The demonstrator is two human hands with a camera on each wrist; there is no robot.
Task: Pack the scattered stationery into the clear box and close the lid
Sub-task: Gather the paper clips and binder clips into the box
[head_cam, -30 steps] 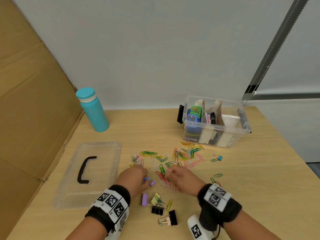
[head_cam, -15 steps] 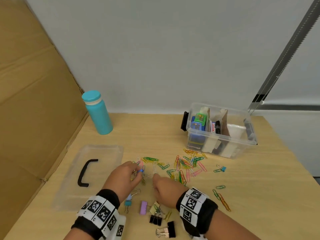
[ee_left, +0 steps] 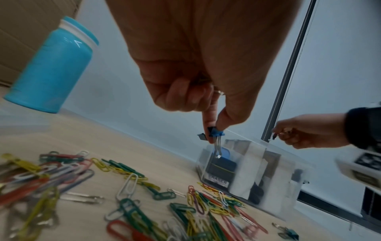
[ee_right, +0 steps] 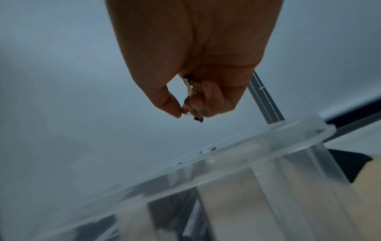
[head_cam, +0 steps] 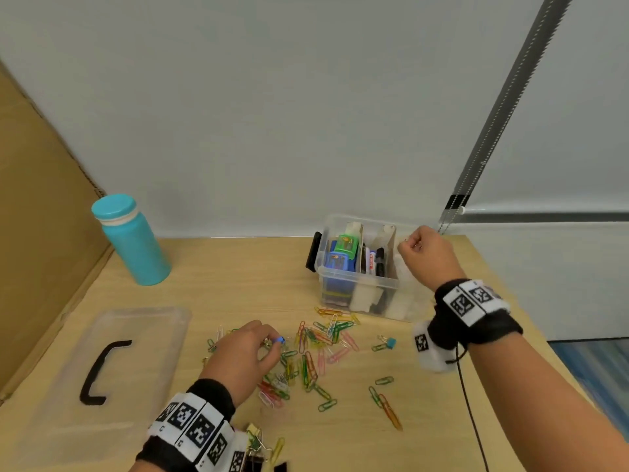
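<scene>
At the far left of the pale wooden table (head_cam: 238,267) stands a turquoise cylindrical bottle (head_cam: 134,241). Nearer, the clear plastic lid with a black handle (head_cam: 109,362) lies flat, well apart from the box, so you cannot close anything yet.

Your left hand (head_cam: 245,356) hovers over the scatter of coloured wire paper clips (head_cam: 313,352), thumb and forefinger pinching a small blue binder clip (ee_left: 215,133) by its body, wire arms dangling. That pinch is narrow; jostle it and the clip could drop back into the pile or snag a paper clip on the way up.

Right and farther back sits the clear plastic box with cardboard dividers (head_cam: 357,284), already holding erasers and markers. Your right hand (head_cam: 425,253) is curled above its right compartment, fingers closed on something small and metallic; what it is, I cannot tell. Release too high or too far right and it may bounce off the rim onto the table.

More binder clips (head_cam: 255,444) wait near your left wrist.
</scene>
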